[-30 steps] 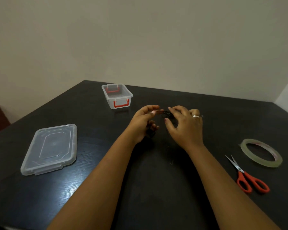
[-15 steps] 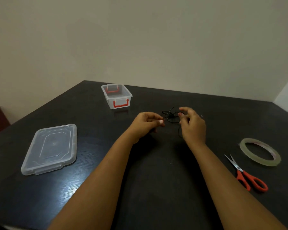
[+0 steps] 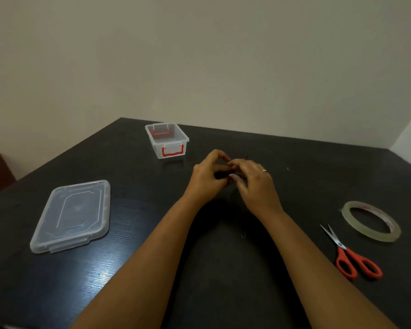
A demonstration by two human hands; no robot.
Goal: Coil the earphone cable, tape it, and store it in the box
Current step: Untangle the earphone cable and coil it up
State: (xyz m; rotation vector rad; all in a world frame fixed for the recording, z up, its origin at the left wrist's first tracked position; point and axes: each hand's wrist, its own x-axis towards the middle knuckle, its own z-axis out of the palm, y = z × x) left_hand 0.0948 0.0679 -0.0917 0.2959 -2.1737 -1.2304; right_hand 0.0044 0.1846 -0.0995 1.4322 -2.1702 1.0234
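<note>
No readable text, labels, brands or numbers anywhere in the head view. The tape roll [image 3: 371, 221] showed faint pinkish marks on its inner core, possibly print, but too blurred to read. Box [image 3: 167, 140], lid [image 3: 72, 215] and scissors [image 3: 351, 255] carried no visible markings.

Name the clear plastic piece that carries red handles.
The small open box at the far side; the flat lid near the left forearm has none.

i see my left hand [image 3: 208, 176] and right hand [image 3: 254, 184] meeting fingertip to fingertip over the dark table [image 3: 223, 269], pinching the black earphone cable [image 3: 241, 175], mostly hidden; the open box [image 3: 167, 140] sits beyond, lid [image 3: 73, 214] left, scissors [image 3: 351, 255] and tape roll [image 3: 371, 220] right
</note>
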